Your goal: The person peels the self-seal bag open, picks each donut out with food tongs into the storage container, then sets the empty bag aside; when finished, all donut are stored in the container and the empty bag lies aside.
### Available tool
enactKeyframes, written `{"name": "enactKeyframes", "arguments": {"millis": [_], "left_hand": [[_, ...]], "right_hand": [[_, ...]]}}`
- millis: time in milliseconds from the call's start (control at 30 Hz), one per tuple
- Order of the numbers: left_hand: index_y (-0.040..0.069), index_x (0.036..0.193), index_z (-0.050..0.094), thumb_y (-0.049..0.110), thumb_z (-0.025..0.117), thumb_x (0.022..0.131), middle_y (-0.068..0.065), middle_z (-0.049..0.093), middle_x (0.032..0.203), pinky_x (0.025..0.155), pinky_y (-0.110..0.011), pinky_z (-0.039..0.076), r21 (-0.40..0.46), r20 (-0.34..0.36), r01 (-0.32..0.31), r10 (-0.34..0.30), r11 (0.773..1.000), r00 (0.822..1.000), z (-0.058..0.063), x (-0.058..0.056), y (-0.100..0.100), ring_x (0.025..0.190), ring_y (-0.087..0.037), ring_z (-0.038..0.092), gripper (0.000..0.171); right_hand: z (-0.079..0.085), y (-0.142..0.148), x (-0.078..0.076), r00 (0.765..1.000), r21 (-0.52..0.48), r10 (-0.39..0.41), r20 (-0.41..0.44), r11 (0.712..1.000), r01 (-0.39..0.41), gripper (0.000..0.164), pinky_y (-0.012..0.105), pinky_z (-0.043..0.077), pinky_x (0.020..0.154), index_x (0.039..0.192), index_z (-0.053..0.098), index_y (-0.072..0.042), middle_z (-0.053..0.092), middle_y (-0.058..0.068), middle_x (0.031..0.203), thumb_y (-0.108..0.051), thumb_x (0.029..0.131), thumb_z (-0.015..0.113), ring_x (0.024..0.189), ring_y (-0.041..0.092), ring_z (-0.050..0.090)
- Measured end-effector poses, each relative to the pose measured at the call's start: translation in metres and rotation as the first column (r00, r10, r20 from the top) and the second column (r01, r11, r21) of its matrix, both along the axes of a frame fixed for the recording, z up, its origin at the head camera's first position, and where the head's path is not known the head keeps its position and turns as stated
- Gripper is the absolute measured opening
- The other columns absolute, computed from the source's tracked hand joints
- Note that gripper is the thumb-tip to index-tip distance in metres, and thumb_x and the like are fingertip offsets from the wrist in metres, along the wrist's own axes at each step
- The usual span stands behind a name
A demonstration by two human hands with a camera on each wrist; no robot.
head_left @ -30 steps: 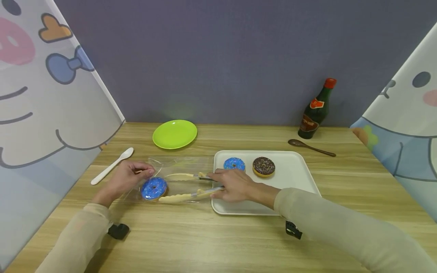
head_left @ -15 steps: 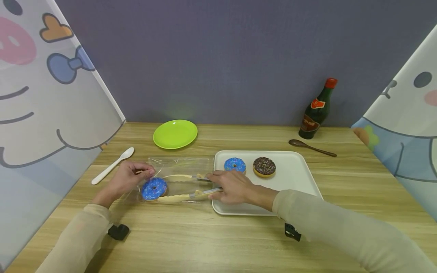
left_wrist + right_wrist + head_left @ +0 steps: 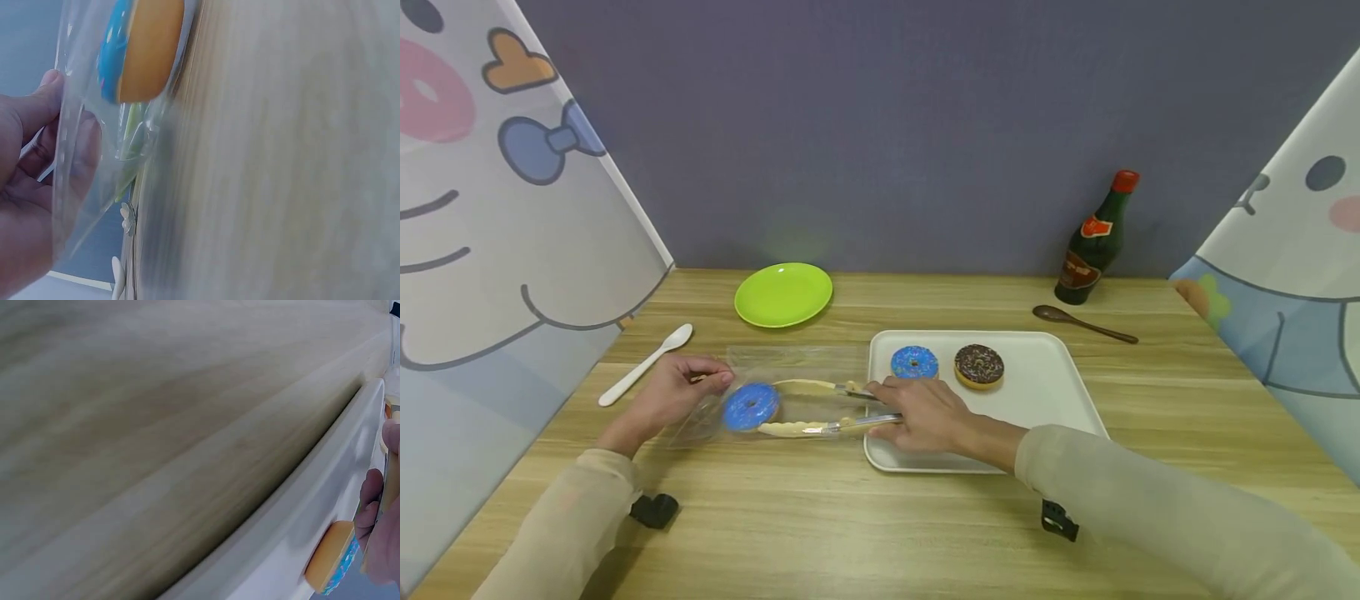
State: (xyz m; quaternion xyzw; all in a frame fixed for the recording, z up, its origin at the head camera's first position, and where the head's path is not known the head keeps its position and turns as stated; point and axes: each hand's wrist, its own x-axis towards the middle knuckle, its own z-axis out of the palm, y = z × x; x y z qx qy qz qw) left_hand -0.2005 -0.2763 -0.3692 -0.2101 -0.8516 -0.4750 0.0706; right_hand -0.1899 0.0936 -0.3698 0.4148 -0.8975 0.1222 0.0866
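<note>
The edge of a clear bag [image 3: 805, 358] is pinched between the thumb and fingers of the left hand [image 3: 681, 390], well to the left of the white tray [image 3: 1045, 408]. A pair of tongs [image 3: 805, 430] is grasped by the right hand [image 3: 925, 414] above the left end of the tray, and its spread arms are extended leftward into the bag. Inside the bag, left of the tray, a blue donut [image 3: 745, 408] is held just beyond the tongs' tips; whether it is touched by both cannot be told. On the tray, a second blue donut [image 3: 927, 363] is placed beside a chocolate donut [image 3: 979, 365]. A green plate [image 3: 784, 296] is set behind and left of the tray, while a bottle [image 3: 1090, 242] is stood behind it to the right.
</note>
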Motion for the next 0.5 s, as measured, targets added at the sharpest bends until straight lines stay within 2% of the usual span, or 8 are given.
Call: {"name": "enactKeyframes", "arguments": {"millis": [133,267,400,500], "left_hand": [[-0.01,0.09,0.07,-0.006,0.064,0.087,-0.016,0.067,0.086,0.057,-0.025,0.052,-0.02,-0.006,-0.013,0.013,1.0,1.0,0.0,-0.001,-0.001,0.069,-0.014,0.063,0.008],[-0.009,0.089,0.07,-0.005,0.064,0.087,-0.013,0.067,0.084,0.057,-0.024,0.052,-0.04,-0.011,-0.025,0.025,0.999,1.0,0.0,-0.002,-0.003,0.068,-0.011,0.062,0.007],[-0.012,0.09,0.069,-0.005,0.064,0.087,-0.011,0.067,0.085,0.058,-0.023,0.052,-0.047,-0.008,-0.031,0.031,0.998,0.999,-0.001,-0.003,-0.004,0.069,-0.01,0.062,0.008],[-0.013,0.091,0.068,-0.004,0.065,0.087,-0.009,0.068,0.087,0.059,-0.022,0.052,-0.049,-0.002,-0.039,0.039,0.998,0.999,-0.001,-0.003,-0.004,0.07,-0.009,0.063,0.011]], "right_hand": [[0.0,0.01,0.004,1.0,-0.027,-0.024,-0.006,0.999,0.024,0.054,0.028,0.045,0.048,0.124,0.061,-0.013,0.065,-0.001,0.107,-0.046,0.082,0.068,0.062,0.009,0.054],[0.001,0.019,0.011,0.998,-0.042,-0.06,0.008,0.997,0.061,0.054,0.028,0.045,0.049,0.124,0.061,-0.012,0.061,0.006,0.123,-0.045,0.082,0.068,0.068,0.016,0.063],[0.001,0.03,0.017,0.997,-0.063,-0.072,-0.004,0.995,0.071,0.056,0.029,0.049,0.056,0.125,0.061,-0.009,0.06,0.007,0.125,-0.045,0.082,0.068,0.089,0.02,0.066],[0.001,0.039,0.022,0.997,-0.095,-0.073,-0.005,0.993,0.072,0.057,0.031,0.052,0.063,0.125,0.061,-0.007,0.061,0.006,0.122,-0.043,0.082,0.069,0.096,0.018,0.064]]}}
